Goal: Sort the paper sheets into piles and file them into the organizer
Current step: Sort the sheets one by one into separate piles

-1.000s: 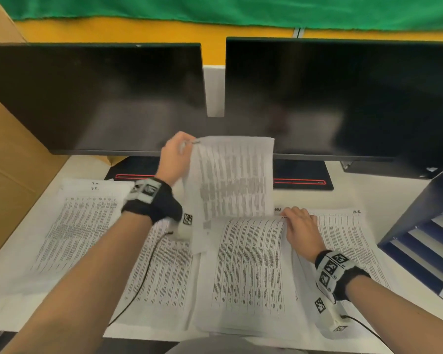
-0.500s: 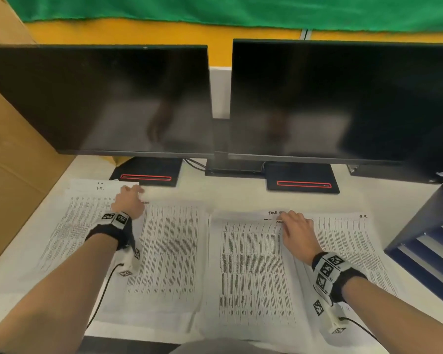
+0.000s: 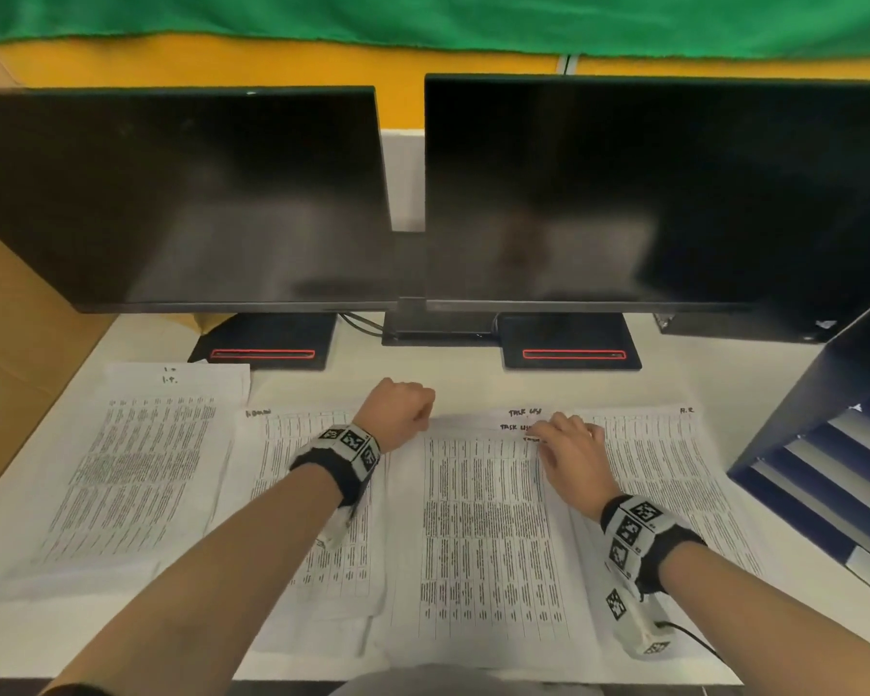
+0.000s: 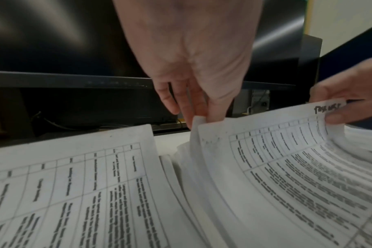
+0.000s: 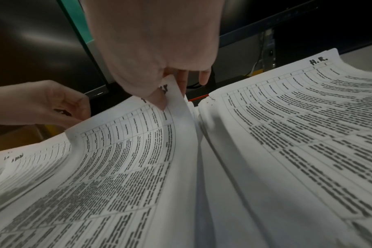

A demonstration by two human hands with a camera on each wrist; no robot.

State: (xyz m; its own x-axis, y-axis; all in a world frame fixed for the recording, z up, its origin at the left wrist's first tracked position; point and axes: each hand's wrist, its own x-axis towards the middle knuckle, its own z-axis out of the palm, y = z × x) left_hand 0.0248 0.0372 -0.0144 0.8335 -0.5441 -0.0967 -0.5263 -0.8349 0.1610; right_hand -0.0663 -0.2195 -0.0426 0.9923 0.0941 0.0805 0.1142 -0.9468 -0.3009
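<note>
A: Head view. Report the hands.
B: The left hand (image 3: pixel 398 411) sits at the far left corner of the top sheet (image 3: pixel 483 535) of the centre pile, fingers curled under. The right hand (image 3: pixel 571 452) lies at that sheet's far right corner, fingers bent down onto the paper. Whether either pinches the sheet cannot be told from here.

A: Surroundings, relative to the hands?
B: The organizer (image 3: pixel 824 444) stands to the right of the right hand. A second pile (image 3: pixel 317 519) lies under the left forearm; a third pile (image 3: pixel 131 474) lies further left. The H.R. pile (image 3: pixel 674 484) lies just right of the right hand. Two dark monitors (image 3: pixel 624 193) stand beyond both hands on the tabletop (image 3: pixel 453 384).

A: Left wrist view.
B: The left hand (image 4: pixel 193 70) pinches the sheet's (image 4: pixel 287 159) near corner between its fingertips (image 4: pixel 214 115). The corner is lifted off the pile.

A: Right wrist view.
B: The right hand (image 5: pixel 159 55) pinches the sheet's (image 5: pixel 125 151) far right corner between thumb and fingers; that corner curls upward. The H.R. pile (image 5: pixel 308 125) lies immediately right of the hand.
</note>
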